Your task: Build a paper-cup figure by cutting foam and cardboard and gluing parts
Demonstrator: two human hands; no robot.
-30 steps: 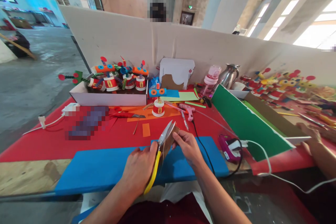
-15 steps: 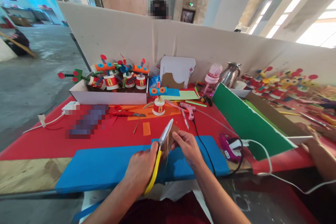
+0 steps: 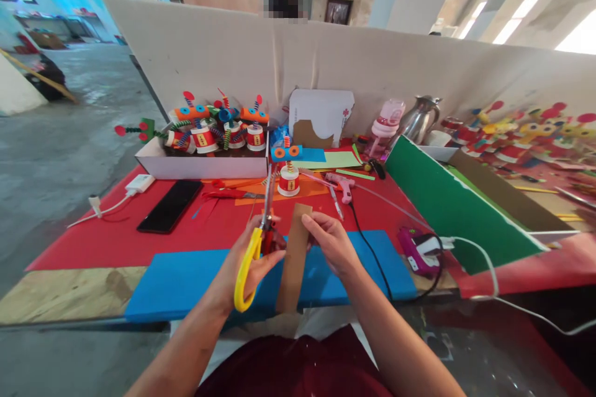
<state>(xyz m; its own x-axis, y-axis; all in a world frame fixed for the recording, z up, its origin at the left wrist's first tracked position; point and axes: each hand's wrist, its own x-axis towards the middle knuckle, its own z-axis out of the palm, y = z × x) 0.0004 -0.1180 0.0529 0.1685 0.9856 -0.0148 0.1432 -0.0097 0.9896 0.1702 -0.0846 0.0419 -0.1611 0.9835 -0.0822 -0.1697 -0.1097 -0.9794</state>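
Scissors (image 3: 255,240) have swung off the strip (image 3: 293,267), both nearer the wearer than the box (image 3: 205,167). Left hand (image 3: 244,257) has fingers clamped on the scissors; right hand (image 3: 333,245) pinches the strip. The box holds 4 figures (image 3: 203,141); well right, a tray (image 3: 447,211) contains green sheet (image 3: 484,196).

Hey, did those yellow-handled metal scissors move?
Yes, left: the scissors' tips were right of the red-and-white paper cup; now they're on its left.
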